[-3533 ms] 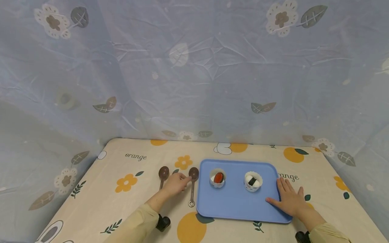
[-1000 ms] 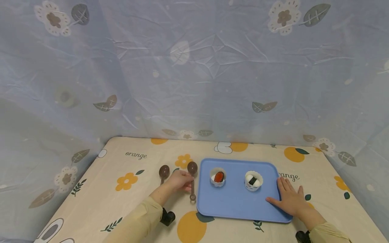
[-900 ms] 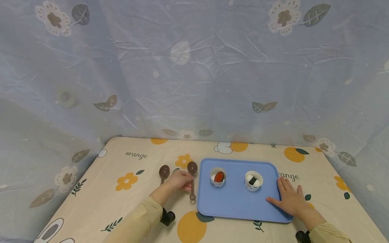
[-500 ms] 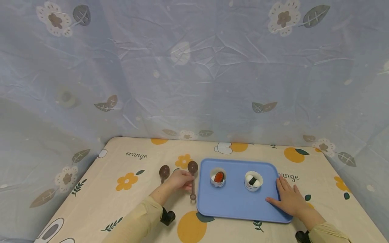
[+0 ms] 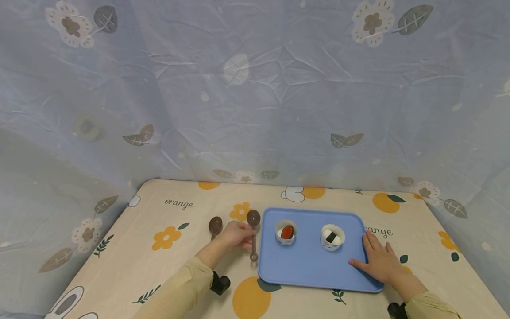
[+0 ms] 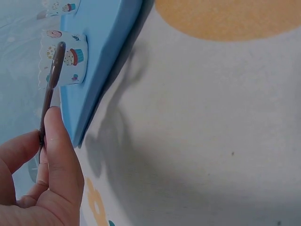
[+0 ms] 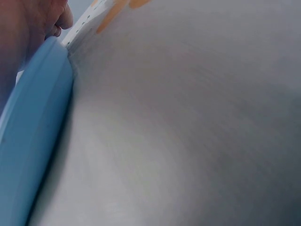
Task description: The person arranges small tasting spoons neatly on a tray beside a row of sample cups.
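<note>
My left hand (image 5: 236,235) pinches a brown spoon (image 5: 253,239) by its handle, just left of the blue tray (image 5: 307,272). In the left wrist view, thumb and fingers hold this spoon (image 6: 55,68) above the tablecloth, which bears its shadow. A second brown spoon (image 5: 215,225) lies farther left, its handle partly hidden by the left hand and forearm. My right hand (image 5: 378,261) rests with spread fingers along the tray's right edge, the thumb reaching over the rim. In the right wrist view, part of that hand (image 7: 35,23) shows against the tray's side (image 7: 40,113).
Two paper cups stand on the tray. The left cup (image 5: 285,240) holds an orange-red piece (image 5: 287,232); the right cup (image 5: 332,245) holds a white piece with a dark band (image 5: 331,238). A patterned tablecloth (image 5: 187,248) covers the table, with a blue-grey curtain (image 5: 255,110) behind it.
The left hand first had its fingers over the spoon lying on the cloth; it now holds the spoon raised. Lately the spoon has shifted only slightly. The right hand stays at the tray.
</note>
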`<state>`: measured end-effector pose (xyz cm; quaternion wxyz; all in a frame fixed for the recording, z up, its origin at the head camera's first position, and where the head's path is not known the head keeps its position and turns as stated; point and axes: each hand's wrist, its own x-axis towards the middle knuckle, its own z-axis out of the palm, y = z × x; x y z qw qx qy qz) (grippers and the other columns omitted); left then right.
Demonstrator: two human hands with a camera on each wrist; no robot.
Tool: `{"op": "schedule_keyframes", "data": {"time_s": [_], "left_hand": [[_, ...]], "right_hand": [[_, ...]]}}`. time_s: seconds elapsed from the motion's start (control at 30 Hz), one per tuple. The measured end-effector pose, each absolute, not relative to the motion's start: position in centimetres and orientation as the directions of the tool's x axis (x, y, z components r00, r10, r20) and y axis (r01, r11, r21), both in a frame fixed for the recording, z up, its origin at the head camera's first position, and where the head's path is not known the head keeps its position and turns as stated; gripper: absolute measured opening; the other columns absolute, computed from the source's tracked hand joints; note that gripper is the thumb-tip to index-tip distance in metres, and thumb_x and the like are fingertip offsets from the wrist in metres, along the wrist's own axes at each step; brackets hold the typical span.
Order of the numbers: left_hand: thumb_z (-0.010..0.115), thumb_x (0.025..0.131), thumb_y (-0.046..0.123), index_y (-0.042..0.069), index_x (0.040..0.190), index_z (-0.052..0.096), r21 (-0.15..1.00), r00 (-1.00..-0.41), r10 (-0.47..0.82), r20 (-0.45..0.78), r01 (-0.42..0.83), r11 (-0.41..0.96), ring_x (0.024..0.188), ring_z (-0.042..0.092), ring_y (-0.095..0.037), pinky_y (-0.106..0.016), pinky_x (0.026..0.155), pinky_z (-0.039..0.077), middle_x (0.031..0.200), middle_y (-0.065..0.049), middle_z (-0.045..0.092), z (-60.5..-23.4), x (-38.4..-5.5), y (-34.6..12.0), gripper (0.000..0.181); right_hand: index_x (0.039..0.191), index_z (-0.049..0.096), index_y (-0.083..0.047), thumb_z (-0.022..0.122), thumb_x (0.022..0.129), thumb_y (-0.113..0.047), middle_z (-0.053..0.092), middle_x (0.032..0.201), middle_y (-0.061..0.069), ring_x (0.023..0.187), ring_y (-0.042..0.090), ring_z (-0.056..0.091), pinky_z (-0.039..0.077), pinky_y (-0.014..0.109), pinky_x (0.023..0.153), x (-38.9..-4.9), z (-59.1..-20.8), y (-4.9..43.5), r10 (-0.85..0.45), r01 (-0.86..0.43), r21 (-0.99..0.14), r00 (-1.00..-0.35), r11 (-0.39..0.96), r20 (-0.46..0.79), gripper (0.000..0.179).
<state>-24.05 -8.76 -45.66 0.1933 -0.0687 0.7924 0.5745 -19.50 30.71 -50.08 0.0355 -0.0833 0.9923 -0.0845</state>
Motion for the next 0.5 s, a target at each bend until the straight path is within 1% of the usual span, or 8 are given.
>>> {"op": "schedule_keyframes", "data": {"time_s": [0.27,0.5], "left_hand": [[0.055,0.09,0.006,-0.009,0.106,0.06,0.881,-0.91,0.118,-0.398,-0.344,0.324,0.06,0.059,-0.008,-0.024,0.063,0.059,0.072,-0.004,0.059,-45.15,-24.16,-8.54,0.022],[0.056,0.09,0.007,-0.009,0.108,0.059,0.884,-0.905,0.129,-0.405,-0.352,0.308,0.062,0.06,-0.009,-0.024,0.064,0.059,0.076,-0.006,0.06,-44.89,-24.27,-8.32,0.024]], "right_hand": [[0.135,0.03,0.017,0.056,0.078,-0.064,0.025,0.144,0.036,0.131,0.05,0.029,0.02,0.073,0.103,-19.44,-50.24,30.67,-0.172,-0.166,-0.139,-0.985,0.976,-0.032,0.102],[0.135,0.029,0.017,0.056,0.078,-0.064,0.024,0.144,0.036,0.131,0.05,0.029,0.02,0.073,0.103,-19.39,-50.03,30.57,-0.166,-0.159,-0.143,-0.985,0.977,-0.037,0.102]]}}
